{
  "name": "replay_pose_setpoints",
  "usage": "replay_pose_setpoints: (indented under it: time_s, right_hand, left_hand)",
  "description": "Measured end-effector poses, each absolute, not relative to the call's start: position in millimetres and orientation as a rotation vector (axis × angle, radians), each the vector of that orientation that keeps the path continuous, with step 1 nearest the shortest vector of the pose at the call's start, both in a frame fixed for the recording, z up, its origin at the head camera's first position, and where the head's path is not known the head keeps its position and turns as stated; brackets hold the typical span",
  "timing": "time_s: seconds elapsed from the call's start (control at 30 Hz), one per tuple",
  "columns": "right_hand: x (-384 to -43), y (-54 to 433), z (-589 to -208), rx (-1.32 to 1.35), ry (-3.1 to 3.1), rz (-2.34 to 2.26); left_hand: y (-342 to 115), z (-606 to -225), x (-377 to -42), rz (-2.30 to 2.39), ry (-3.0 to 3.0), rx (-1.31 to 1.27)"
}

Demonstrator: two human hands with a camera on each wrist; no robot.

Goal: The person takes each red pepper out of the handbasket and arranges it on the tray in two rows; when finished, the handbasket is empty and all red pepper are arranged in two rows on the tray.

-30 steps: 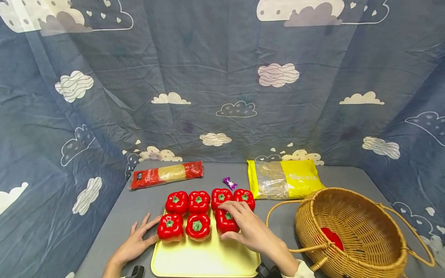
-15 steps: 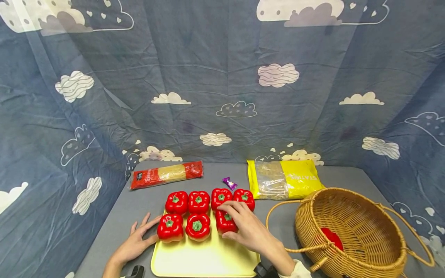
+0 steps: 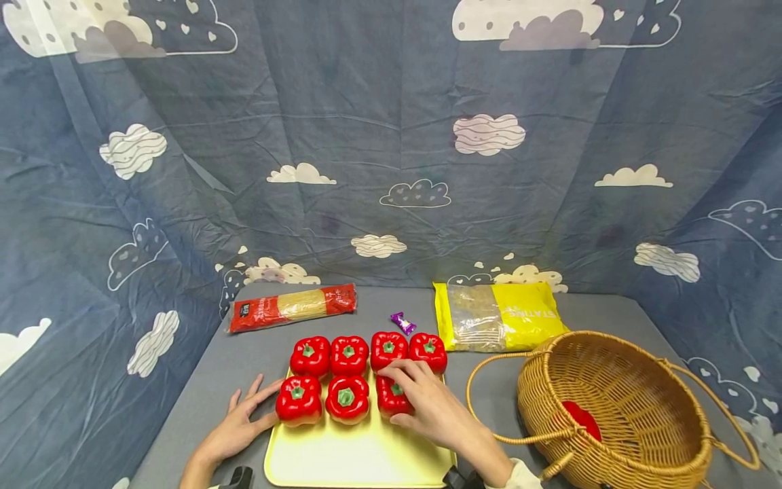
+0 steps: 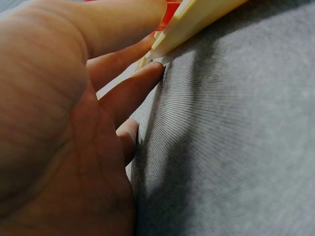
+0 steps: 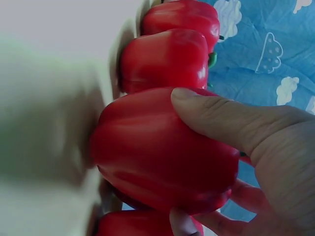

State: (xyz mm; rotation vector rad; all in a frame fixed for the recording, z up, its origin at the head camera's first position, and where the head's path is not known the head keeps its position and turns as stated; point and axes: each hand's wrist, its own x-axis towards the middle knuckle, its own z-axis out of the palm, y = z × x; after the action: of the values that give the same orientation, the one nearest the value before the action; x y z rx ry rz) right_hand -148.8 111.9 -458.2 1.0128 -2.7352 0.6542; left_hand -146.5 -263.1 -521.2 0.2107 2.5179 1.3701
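Note:
My right hand [image 3: 430,406] grips a red bell pepper [image 3: 389,397] in the tray's front row, thumb on its near side and fingers over its far side. The right wrist view shows that bell pepper [image 5: 157,152] close up, between thumb and fingers. My left hand [image 3: 235,431] lies at the left edge of the pale yellow tray [image 3: 360,458], fingers spread and fairly straight. In the left wrist view its fingers [image 4: 133,88] reach the tray's rim [image 4: 172,37]. Several more red bell peppers [image 3: 347,399] stand stem up on the tray in two rows.
A wicker basket [image 3: 550,401] with a red thing [image 3: 582,420] inside stands at the right, its handle toward the tray. Behind the tray lie a red noodle packet [image 3: 293,308], a purple wrapped candy [image 3: 403,322] and a yellow bag [image 3: 528,316]. A cloud-print curtain [image 3: 391,136] hangs behind.
My right hand and the bell pepper it holds have shifted slightly left and toward me, close to the neighbouring pepper. The left hand stays where it was.

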Motion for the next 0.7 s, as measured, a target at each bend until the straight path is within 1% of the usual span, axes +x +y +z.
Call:
replay_pose_setpoints:
  time_s: [0.7]
  right_hand:
    - [-148.8, 110.0, -461.1, 0.929, -2.751, 0.714]
  left_hand:
    - [-263.0, -523.0, -147.2, 1.362, 2.506, 0.183]
